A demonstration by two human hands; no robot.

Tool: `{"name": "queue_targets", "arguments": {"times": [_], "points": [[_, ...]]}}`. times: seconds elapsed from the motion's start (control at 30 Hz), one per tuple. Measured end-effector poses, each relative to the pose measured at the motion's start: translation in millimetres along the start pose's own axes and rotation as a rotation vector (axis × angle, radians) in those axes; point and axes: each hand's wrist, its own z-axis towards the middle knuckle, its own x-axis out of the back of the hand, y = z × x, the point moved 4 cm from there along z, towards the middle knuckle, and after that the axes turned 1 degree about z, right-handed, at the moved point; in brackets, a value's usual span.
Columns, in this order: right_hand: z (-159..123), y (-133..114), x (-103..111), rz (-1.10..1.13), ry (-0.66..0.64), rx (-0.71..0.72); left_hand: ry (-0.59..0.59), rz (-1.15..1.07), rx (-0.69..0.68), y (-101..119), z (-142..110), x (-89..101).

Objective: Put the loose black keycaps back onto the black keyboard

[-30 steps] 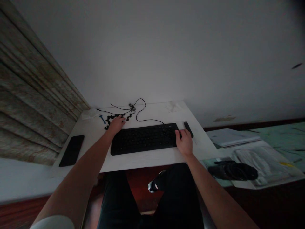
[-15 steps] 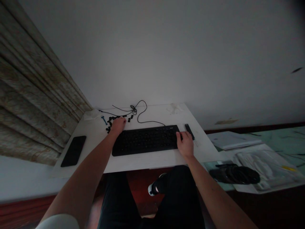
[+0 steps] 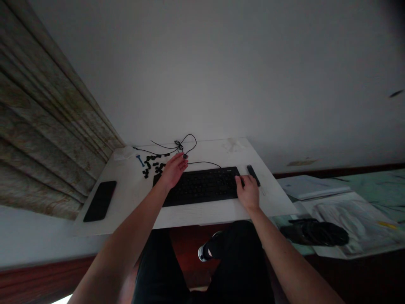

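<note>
The half-open left hand (image 3: pixel 173 172) reaches the black cable (image 3: pixel 185 156) (whether it grips, I cannot tell), with loose keycaps (image 3: pixel 152 165) just beside it; the empty right hand (image 3: pixel 247 193) rests, fingers relaxed, on the keyboard's (image 3: pixel 202 187) right end.

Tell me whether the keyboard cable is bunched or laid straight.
Bunched: the thin black cable runs from the top edge of the black keyboard into loops gathered in a small tangle just beyond the left hand.

Your left hand (image 3: pixel 172 171) reaches toward the bench's far edge, fingers extended and angled right. Your right hand (image 3: pixel 248 193) sits lower, palm down, fingers lightly curled. Both your bare forearms (image 3: pixel 126 249) cross the near edge of the bench (image 3: pixel 202 219).
</note>
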Motion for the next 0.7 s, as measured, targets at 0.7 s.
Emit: {"name": "queue_targets", "arguments": {"times": [0.7], "points": [[-15.1,-38.0,6.3,0.074,-0.220,0.367,-0.067,0.380,0.041,-113.7,-64.4,-97.7]]}}
